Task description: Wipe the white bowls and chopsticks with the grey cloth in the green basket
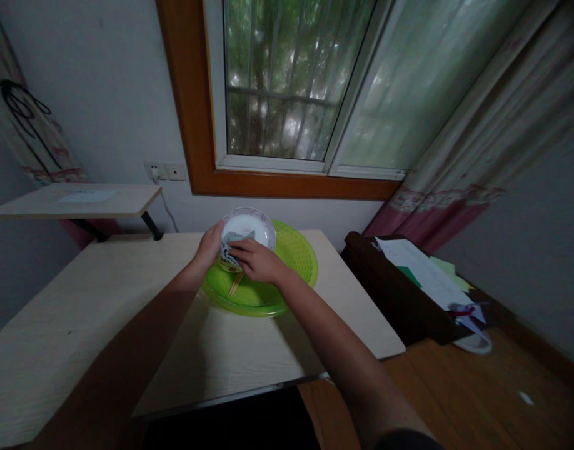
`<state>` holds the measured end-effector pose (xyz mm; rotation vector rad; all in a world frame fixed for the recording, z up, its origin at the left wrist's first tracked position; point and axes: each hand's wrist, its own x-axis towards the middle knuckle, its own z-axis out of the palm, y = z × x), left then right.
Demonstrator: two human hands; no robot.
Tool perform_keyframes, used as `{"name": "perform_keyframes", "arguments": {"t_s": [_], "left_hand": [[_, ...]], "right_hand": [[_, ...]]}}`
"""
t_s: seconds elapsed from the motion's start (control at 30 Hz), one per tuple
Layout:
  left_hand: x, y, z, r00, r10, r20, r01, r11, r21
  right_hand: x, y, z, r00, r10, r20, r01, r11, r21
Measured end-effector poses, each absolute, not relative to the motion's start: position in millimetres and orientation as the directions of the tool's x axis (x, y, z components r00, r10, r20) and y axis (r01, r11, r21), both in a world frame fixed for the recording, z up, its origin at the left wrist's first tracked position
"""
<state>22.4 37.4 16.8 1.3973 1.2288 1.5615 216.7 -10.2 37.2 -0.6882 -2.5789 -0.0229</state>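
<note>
My left hand [211,245] grips the left rim of a white plate [254,226] with a patterned edge, tilting it up over a green plastic basket [296,256]. My right hand [257,259] is closed on a grey-white cloth [233,244] and presses it against the plate's face. Both hands hover above the basket at the far side of a pale wooden table [80,312]. Wooden chopsticks [235,282] lie in the basket just under my right hand.
A small shelf [75,200] juts from the left wall. A window with bars [277,81] and a curtain [479,137] lie behind. A dark brown cabinet [399,294] with papers [422,269] stands to the right on a wooden floor.
</note>
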Motion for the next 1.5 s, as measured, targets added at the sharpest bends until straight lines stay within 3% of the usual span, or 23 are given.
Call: {"name": "perform_keyframes", "arguments": {"t_s": [0.2,0.4,0.57,0.73,1.13,1.3,1.5], "left_hand": [[30,42,12,-0.058,0.951,0.305,0.019,-0.304,0.952],[31,33,18,-0.063,0.959,0.278,0.043,-0.276,0.96],[24,31,18,-0.174,0.932,0.317,0.123,-0.299,0.946],[19,35,15,-0.312,0.883,0.352,0.146,-0.321,0.936],[14,44,9,-0.384,0.848,0.366,0.076,-0.366,0.928],[17,42,10,-0.322,0.882,0.343,0.0,-0.363,0.932],[20,45,6,-0.228,0.916,0.331,-0.077,-0.356,0.931]], "right_hand": [[214,-5,36,-0.694,0.542,0.474,0.601,0.799,-0.035],[218,-6,46,-0.451,0.716,0.532,0.819,0.57,-0.073],[229,-9,52,-0.317,0.823,0.472,0.912,0.401,-0.088],[230,-7,51,-0.344,0.858,0.381,0.92,0.389,-0.047],[252,9,42,0.038,0.942,0.334,0.898,0.114,-0.426],[254,18,33,0.005,0.979,0.203,0.859,0.099,-0.502],[254,20,30,-0.091,0.968,0.233,0.816,0.206,-0.54]]}}
